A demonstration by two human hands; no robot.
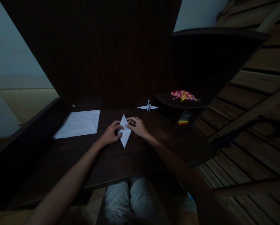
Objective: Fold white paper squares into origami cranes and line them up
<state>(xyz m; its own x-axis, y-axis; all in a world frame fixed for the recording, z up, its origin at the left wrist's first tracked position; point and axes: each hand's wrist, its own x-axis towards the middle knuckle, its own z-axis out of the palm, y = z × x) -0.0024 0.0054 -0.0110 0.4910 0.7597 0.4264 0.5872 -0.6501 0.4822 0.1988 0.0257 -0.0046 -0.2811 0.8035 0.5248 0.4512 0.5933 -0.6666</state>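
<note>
A white sheet of paper folded into a tall diamond [125,137] is held between my two hands, just above or on the dark wooden desk [130,162]. My left hand [111,132] grips its left edge, thumb and forefinger on the front face. On the other side, my right hand [138,126] pinches the upper right edge with the thumb on top. The fingers behind the paper are partly hidden. Beyond my right hand, a finished white paper crane [148,107] stands at the back of the desk with its wings spread.
White paper sheets [79,123] lie at the back left of the desk. Small pink and yellow pieces [184,95] are heaped on a low corner shelf [169,100] at the right. Under it sits a small colourful packet [183,120]. Wooden slats [259,103] stand at the far right.
</note>
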